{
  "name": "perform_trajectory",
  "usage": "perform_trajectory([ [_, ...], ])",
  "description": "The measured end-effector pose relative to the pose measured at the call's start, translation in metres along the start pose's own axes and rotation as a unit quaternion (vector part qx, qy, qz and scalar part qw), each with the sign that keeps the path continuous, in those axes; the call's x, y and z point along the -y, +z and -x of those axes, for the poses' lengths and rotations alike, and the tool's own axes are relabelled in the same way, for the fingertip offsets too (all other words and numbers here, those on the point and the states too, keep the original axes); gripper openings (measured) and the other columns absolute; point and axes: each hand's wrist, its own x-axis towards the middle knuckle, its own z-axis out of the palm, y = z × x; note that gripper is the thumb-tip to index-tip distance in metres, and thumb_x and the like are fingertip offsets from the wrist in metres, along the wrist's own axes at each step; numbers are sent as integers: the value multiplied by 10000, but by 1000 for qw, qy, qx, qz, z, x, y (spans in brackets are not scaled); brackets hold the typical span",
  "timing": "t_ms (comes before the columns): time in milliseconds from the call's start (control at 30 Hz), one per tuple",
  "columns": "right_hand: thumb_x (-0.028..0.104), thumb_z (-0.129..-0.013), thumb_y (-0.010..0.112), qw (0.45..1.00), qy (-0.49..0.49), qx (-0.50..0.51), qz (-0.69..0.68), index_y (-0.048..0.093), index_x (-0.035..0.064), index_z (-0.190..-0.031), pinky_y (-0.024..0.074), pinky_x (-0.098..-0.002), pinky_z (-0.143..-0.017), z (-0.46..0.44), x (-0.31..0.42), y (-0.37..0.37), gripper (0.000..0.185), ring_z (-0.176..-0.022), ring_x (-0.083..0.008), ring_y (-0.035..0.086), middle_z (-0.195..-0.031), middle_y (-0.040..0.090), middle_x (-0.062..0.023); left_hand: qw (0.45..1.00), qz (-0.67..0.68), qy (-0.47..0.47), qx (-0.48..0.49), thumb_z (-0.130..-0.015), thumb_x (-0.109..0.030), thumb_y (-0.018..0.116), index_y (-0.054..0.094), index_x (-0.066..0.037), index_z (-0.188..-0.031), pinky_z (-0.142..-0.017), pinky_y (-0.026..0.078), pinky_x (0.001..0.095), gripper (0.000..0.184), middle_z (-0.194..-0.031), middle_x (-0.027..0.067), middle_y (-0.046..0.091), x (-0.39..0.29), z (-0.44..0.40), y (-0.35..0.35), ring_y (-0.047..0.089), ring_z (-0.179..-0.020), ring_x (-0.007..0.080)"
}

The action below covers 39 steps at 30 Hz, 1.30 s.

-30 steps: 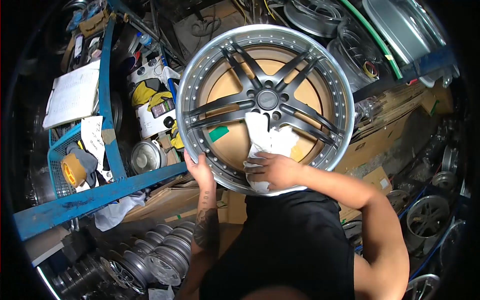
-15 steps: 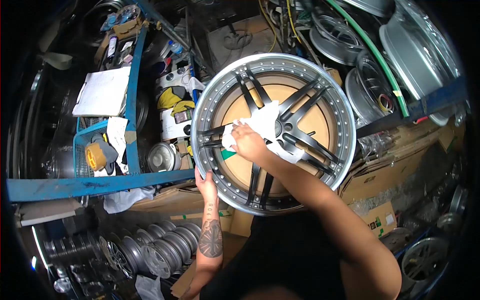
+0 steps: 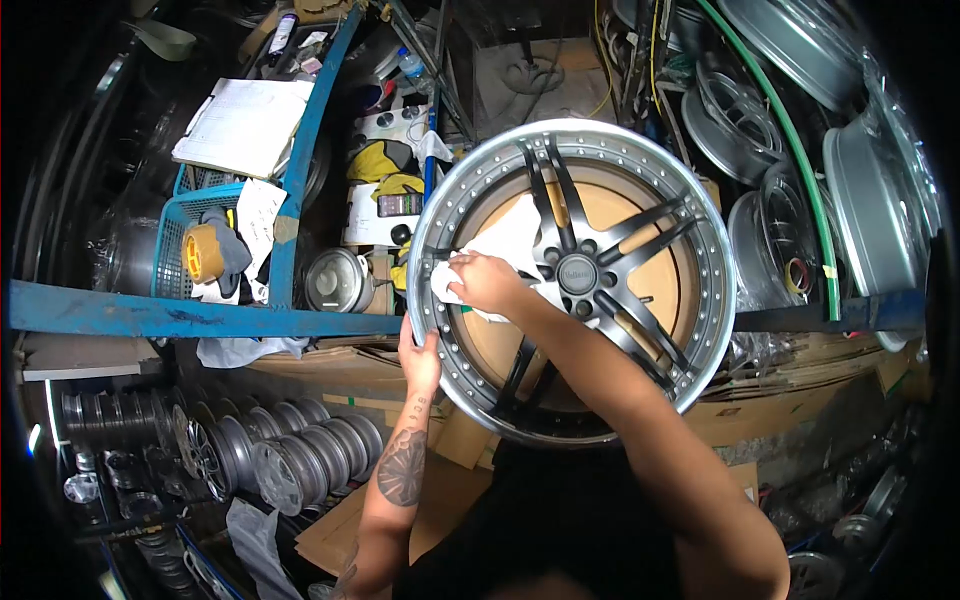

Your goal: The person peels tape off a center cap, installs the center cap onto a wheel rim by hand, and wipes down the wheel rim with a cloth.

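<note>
In front of me lies a wheel rim (image 3: 577, 274) with black double spokes, a studded grey ring and a polished silver lip. Tan cardboard (image 3: 608, 208) shows through its openings. My left hand (image 3: 420, 358) grips the outer lip at the lower left, with the thumb on the near side and the fingers partly hidden behind the edge. Over the left-hand spokes, my right hand (image 3: 487, 284) presses a bunched white cloth (image 3: 515, 232) against the rim, fingers closed on it. Part of the cloth spreads toward the hub.
A blue metal frame (image 3: 200, 318) runs along the left, with a blue basket (image 3: 168, 262) and papers (image 3: 245, 125) by it. Silver rims (image 3: 870, 210) and a green hose (image 3: 800, 160) stand at right. More rims (image 3: 300, 465) line the lower left.
My right hand has drawn the cloth leftward across the spokes toward the outer ring, uncovering the hub. The left hand keeps its hold on the lip. The view has shifted.
</note>
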Motion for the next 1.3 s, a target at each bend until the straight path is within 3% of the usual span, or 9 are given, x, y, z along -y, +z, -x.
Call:
perform_trajectory([
  [100,277,-884,674,997,-5,-76,-19,705,-10,-1170,564,-441,-951,29,-13,-15,406,-1079,-359,696,-1147,732,-188,1000,24,-19,3,-947,-12,630,465,47,-1480,-975,481,292,560,-1251,114,678,1,7,-4,635,-1078,163],
  [233,264,-854,707,996,72,38,37,696,-12,-1215,512,-414,-1063,95,-38,-72,454,-1266,-320,617,-1272,693,-161,998,38,-29,-40,-946,-22,653,523,46,-1426,-971,482,292,502,-1220,101,683,8,6,2,631,-1074,160],
  [333,237,-848,698,994,43,44,90,665,-13,-1265,478,-432,-1108,94,-29,-71,487,-1329,-357,559,-1377,632,-155,998,31,-29,-53,-937,-32,667,552,48,-1398,-967,482,294,481,-1203,91,683,6,5,5,629,-1069,160],
  [500,180,-863,678,998,50,-6,-39,600,49,-1365,445,-452,-1145,39,-25,-31,525,-1387,-363,511,-1481,559,-117,997,46,-33,-59,-928,-22,674,563,40,-1390,-952,482,294,479,-1182,79,681,3,-4,6,624,-1034,155],
  [667,249,-875,701,999,-21,-12,-41,668,19,-1201,507,-444,-1010,-20,-27,-2,400,-1193,-357,612,-1303,656,-141,998,55,-33,-29,-934,1,661,566,40,-1366,-935,483,290,445,-1164,88,677,-6,2,6,613,-1034,144],
  [800,152,-817,745,998,46,47,19,531,51,-1448,335,-447,-1235,40,-34,-64,674,-1437,-323,448,-1548,478,-133,997,51,-17,-64,-948,-13,662,581,39,-1352,-925,487,289,414,-1167,82,675,40,-1,3,610,-1037,147],
  [1000,75,-821,721,993,23,13,111,456,82,-1512,340,-465,-1226,15,-100,-100,740,-1452,-347,420,-1609,393,-164,996,84,-22,-32,-948,14,638,597,29,-1331,-939,481,294,386,-1147,59,669,24,-3,5,608,-1026,140],
  [1133,213,-922,691,984,128,4,120,584,38,-1386,464,-438,-1114,-90,-141,-100,507,-1300,-348,563,-1450,579,-156,998,45,-16,-48,-943,15,647,584,35,-1351,-946,487,301,413,-1156,74,680,16,0,5,621,-1035,151],
  [1300,205,-898,713,978,156,-46,132,637,53,-1316,476,-424,-1101,-94,-136,-88,451,-1278,-333,580,-1390,624,-150,998,-11,17,-54,-926,5,641,594,46,-1344,-968,487,320,423,-1169,95,698,-2,1,7,634,-1029,172],
])
